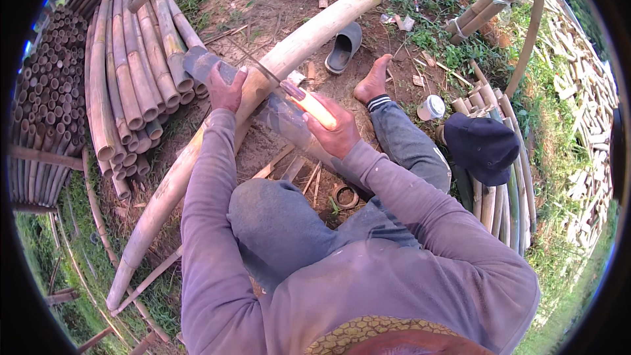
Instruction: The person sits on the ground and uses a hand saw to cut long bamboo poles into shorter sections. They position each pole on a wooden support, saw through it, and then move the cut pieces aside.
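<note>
A long tan bamboo pole (315,31) runs diagonally from the lower left to the top right, in front of me. My left hand (227,89) closes on a grey bamboo piece (202,64) at the pole's far left side. Past the pole, my right hand (334,128) grips the orange handle of a long-bladed hand tool (315,108). Its thin dark blade, seen edge-on, points up and left across the pole; whether it is a knife or a saw I cannot tell. A greyish bamboo length (286,121) passes under my right wrist.
Stacked bamboo poles (125,59) and cut tube ends (49,72) fill the left. A grey clog (343,48), my bare foot (373,80), a white cup (431,108) and a dark cap (483,148) on upright bamboo lie right. Bamboo scraps (585,112) cover the far right.
</note>
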{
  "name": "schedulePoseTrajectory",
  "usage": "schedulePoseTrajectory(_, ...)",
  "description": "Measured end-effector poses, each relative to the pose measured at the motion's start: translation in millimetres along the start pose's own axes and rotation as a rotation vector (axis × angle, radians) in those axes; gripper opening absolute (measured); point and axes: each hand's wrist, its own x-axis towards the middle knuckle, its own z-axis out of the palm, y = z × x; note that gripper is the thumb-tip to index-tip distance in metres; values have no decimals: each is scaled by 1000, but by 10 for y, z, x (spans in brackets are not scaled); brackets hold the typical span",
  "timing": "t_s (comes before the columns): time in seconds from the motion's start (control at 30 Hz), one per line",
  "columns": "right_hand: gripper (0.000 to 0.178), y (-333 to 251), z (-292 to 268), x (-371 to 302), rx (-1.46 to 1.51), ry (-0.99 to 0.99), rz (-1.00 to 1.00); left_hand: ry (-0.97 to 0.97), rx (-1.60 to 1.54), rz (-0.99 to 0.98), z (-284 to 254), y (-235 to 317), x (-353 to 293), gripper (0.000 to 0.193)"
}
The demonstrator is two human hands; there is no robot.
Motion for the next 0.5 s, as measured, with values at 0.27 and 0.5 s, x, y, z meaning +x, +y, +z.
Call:
schedulePoseTrajectory(0.27,45,-102,-98,48,46,69,14,-499,824,-2,-1450,-1,-922,111)
schedulePoseTrajectory(0.5,43,-107,-164,-99,60,61,76,-540,858,-169,-1387,-25,-964,89)
